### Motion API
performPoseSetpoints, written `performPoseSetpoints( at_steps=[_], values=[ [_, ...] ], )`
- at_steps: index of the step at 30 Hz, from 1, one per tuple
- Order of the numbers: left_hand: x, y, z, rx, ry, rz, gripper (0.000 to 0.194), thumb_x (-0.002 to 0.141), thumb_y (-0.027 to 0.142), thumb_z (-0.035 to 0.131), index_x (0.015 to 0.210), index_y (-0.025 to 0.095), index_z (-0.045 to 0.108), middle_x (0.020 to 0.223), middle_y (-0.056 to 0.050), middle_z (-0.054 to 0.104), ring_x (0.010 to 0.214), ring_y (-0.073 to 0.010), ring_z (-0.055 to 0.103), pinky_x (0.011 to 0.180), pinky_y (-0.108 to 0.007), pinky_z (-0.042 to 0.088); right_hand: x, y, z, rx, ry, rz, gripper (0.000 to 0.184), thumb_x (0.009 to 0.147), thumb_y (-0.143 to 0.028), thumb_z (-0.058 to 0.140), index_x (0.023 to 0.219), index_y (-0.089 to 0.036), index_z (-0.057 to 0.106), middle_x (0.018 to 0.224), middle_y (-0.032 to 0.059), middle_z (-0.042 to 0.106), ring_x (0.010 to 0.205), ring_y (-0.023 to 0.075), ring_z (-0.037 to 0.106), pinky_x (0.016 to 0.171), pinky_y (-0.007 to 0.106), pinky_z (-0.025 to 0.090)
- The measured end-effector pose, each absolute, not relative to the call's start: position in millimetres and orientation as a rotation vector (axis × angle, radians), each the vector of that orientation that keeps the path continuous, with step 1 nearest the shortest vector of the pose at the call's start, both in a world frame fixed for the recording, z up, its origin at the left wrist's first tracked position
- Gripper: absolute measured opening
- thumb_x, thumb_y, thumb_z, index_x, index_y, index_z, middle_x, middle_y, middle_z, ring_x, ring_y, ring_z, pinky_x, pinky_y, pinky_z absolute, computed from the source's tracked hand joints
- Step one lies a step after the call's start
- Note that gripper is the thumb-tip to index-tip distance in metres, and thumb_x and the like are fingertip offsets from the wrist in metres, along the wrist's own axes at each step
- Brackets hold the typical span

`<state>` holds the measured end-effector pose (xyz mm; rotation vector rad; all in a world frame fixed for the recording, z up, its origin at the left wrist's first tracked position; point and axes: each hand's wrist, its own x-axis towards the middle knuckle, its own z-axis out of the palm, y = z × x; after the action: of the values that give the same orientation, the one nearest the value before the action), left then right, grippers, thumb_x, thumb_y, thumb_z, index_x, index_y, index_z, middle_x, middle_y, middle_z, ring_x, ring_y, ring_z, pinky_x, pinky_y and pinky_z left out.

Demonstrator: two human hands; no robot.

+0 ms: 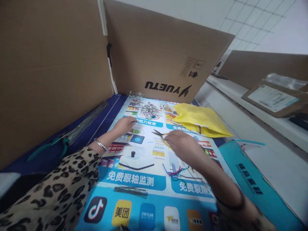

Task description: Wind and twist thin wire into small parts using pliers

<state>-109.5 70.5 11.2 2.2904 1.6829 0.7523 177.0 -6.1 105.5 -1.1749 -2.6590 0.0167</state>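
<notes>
My right hand (pixel 183 142) holds a pair of small scissors (pixel 158 133) with dark blades and yellow handles. The blades are parted and point left, toward my left hand (pixel 126 124). That hand's fingertips are pinched together over the printed sheet (pixel 160 192); what they hold, if anything, is too small to make out. A tangle of thin wire pieces (pixel 151 110) lies just beyond both hands. Closer to me rest some coloured wires (pixel 176 171), blue, red and green, and a bundle of thin dark strips (pixel 131 190).
Green-handled pliers (pixel 54 149) lie at left beside long thin wires (pixel 88 122). Tall cardboard panels (pixel 154 48) wall off the left and back. A yellow bag (pixel 202 118) sits at back right, a teal packet (pixel 250 176) at right. Past it, a shelf carries a labelled parcel (pixel 274 98).
</notes>
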Motion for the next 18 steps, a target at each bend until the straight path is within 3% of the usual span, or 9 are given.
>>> performPoseSetpoints(
  at_steps=[7,12,18],
  values=[
    [-106,43,-2,2.353,1.737,0.717,0.024,0.080,0.014,0.044,0.086,0.019,0.066,0.090,-0.004,0.067,0.086,-0.0172,0.059,0.079,-0.027,0.043,80,59,30,-1.181,-2.587,0.294,0.027,0.083,-0.014,0.046,0.102,-0.020,0.065,0.106,0.0044,0.065,0.104,0.0194,0.051,0.091,0.030,0.037],
    [-99,37,-13,2.399,1.728,0.771,0.019,0.078,0.011,0.048,0.079,0.018,0.066,0.083,-0.004,0.067,0.084,-0.0184,0.056,0.080,-0.030,0.042,75,71,2,-1.204,-2.514,0.277,0.025,0.081,-0.014,0.050,0.100,-0.018,0.065,0.101,0.0053,0.066,0.097,0.0190,0.054,0.090,0.031,0.036],
    [-101,35,-12,2.442,1.713,0.772,0.020,0.080,0.012,0.045,0.078,0.017,0.064,0.080,-0.004,0.066,0.082,-0.0181,0.056,0.080,-0.031,0.041,76,72,-15,-1.212,-2.411,0.324,0.028,0.080,-0.019,0.053,0.107,-0.022,0.062,0.108,0.0039,0.064,0.103,0.0205,0.050,0.091,0.034,0.035]
  ],
)
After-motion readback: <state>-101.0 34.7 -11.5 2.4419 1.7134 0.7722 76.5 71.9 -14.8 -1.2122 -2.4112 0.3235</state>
